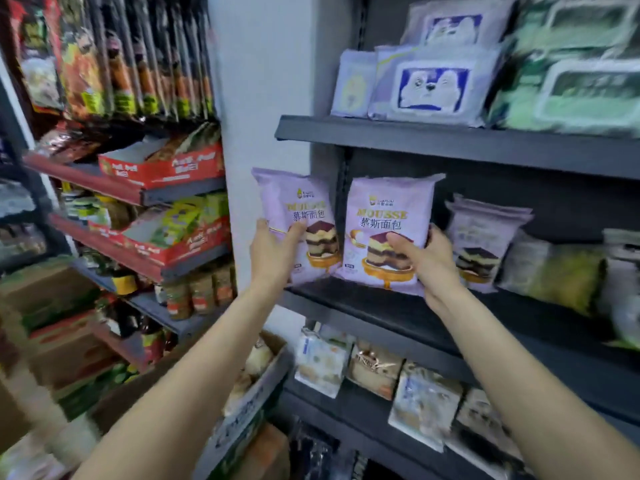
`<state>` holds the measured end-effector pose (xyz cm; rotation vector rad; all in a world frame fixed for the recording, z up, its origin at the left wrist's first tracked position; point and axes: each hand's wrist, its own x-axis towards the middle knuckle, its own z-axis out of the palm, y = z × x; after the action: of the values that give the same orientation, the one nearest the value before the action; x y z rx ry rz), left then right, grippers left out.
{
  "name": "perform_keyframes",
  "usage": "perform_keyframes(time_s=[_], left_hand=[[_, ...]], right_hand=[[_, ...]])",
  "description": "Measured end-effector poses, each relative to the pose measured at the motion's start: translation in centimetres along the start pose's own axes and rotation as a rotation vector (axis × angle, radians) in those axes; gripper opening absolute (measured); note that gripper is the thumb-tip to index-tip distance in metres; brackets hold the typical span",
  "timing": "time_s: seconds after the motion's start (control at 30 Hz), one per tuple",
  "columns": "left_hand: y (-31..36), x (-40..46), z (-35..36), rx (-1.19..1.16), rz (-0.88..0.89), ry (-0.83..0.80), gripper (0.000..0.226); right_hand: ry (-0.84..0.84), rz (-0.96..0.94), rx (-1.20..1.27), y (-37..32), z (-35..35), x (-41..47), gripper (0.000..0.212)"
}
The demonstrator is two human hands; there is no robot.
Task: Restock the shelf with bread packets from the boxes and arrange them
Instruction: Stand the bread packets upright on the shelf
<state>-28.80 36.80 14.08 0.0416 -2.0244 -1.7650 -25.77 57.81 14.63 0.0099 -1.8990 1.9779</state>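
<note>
The left hand [273,247] grips one purple mousse bread packet [294,202] at the dark shelf [381,313] edge; the right hand [429,261] grips a second packet [384,209] standing on it.

packets [384,209]: glossy plastic (lilac) | shelf [450,142]: matt dark metal

**Print on the purple packets**

The right purple packet [384,216], upright on the dark middle shelf [363,306], reads "MOUSSE" above "慕斯面包". The left purple packet [294,202], just beside it, shows the same words, partly blurred.
</note>
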Motion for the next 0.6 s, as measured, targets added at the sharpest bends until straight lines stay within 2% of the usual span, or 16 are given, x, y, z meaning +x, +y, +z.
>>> perform_keyframes(time_s=[0.13,0.23,0.37,0.47,0.6], left_hand=[[1.2,-1.3,5.8,-0.053,0.041,-0.147,0.056],[1.4,-2.5,8.9,-0.135,0.021,-0.274,0.036],[1.8,-4.0,11.1,-0.232,-0.019,-0.452,0.029],[2.0,-4.8,11.9,-0.186,0.001,-0.569,0.023],[2.2,-5.7,13.0,-0.155,-0.038,-0.693,0.013]], right_hand=[[0.113,0.001,0.039,0.4,-7.6,1.9,0.036],[0.170,0.016,0.043,1.3,-11.2,3.4,0.038],[0.209,0.129,-0.319,4.9,-14.3,5.3,0.038],[0.259,0.165,-0.657,7.0,-15.8,5.6,0.049],[0.219,0.247,-0.699,6.7,-16.4,6.0,0.075]])
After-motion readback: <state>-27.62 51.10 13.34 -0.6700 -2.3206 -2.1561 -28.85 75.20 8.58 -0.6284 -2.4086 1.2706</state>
